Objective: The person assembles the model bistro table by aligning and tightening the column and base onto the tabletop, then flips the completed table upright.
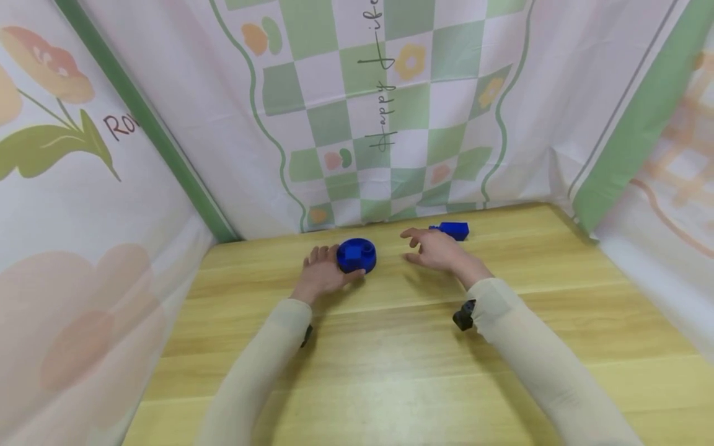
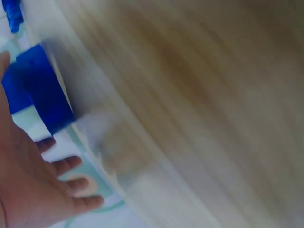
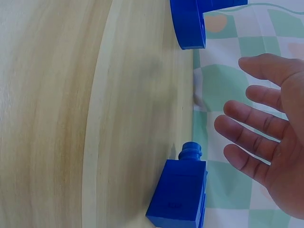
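Note:
A round blue dish-like piece (image 1: 366, 263) with a square block in its middle sits near the table's back edge. My left hand (image 1: 323, 275) is beside it, fingers extended at its left and thumb along its near side; whether they touch cannot be told. In the left wrist view the blue piece (image 2: 47, 90) appears blurred above the spread fingers. My right hand (image 1: 440, 251) hovers with loosely bent fingers and holds nothing. Just behind it lies a blue block (image 1: 456, 231), partly hidden in the head view; the right wrist view shows that block (image 3: 178, 194) with a ribbed, bottle-like neck.
The wooden table (image 1: 385, 365) spreads out in front of both forearms. A printed curtain (image 1: 368, 124) with green checks hangs right behind the table's back edge, and further printed cloth (image 1: 111, 279) closes off the left side. Dark wrist cameras sit under both sleeves.

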The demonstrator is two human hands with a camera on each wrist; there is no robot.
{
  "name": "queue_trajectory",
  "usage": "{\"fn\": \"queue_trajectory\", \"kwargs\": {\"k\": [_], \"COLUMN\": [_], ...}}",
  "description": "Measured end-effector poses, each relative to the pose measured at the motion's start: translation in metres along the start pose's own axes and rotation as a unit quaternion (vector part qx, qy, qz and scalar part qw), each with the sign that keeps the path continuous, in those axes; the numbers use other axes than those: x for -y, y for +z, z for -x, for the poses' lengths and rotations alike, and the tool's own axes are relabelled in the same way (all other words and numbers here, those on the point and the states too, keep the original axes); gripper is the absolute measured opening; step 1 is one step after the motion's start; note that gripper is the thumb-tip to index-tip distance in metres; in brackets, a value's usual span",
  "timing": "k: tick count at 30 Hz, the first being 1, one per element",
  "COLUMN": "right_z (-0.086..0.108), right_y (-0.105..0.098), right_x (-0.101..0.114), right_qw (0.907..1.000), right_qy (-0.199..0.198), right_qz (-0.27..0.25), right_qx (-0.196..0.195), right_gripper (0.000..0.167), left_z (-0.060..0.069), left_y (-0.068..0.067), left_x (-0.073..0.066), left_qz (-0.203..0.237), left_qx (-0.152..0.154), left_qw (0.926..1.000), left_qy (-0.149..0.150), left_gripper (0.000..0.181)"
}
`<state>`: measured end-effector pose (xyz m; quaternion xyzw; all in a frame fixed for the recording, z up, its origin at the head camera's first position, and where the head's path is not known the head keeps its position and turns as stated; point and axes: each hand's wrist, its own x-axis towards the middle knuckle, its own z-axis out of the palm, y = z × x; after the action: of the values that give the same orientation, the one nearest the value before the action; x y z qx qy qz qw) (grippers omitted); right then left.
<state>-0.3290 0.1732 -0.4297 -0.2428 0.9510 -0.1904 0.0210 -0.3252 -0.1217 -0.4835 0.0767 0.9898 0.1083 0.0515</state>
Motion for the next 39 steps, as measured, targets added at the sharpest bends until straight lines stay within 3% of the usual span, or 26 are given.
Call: {"fn": "queue_trajectory", "kwargs": {"k": [3,10,22,31,39], "right_z": [0.001,0.003,0.007,0.013,0.019], "right_y": [0.001,-0.001,0.001,0.000,-0.003], "right_x": [-0.001,-0.003,-0.006,-0.011,-0.017], "right_qw": [1.0000,1.0000,1.0000,0.9999,0.9997], "right_qy": [-0.006,0.002,0.001,0.001,0.001], "right_qz": [-0.001,0.003,-0.003,0.002,0.001], "right_qx": [0.001,-0.003,0.001,-0.015,-0.024], "right_gripper": [0.054,0.055,0.054,0.053,0.054], "left_z": [0.000,0.004,0.009,0.007,0.006], "left_y": [0.002,-0.001,-0.007,-0.007,-0.008], "left_x": [-0.007,-0.014,-0.012,-0.006,-0.003], "left_qz": [-0.003,-0.005,0.011,0.049,0.067], "left_qx": [-0.005,0.005,0.021,0.013,0.018], "left_qw": [0.9998,0.9993,0.9993,0.9986,0.9976], "left_qy": [-0.020,-0.037,-0.030,-0.019,-0.012], "left_gripper": [0.113,0.102,0.098,0.092,0.098]}}
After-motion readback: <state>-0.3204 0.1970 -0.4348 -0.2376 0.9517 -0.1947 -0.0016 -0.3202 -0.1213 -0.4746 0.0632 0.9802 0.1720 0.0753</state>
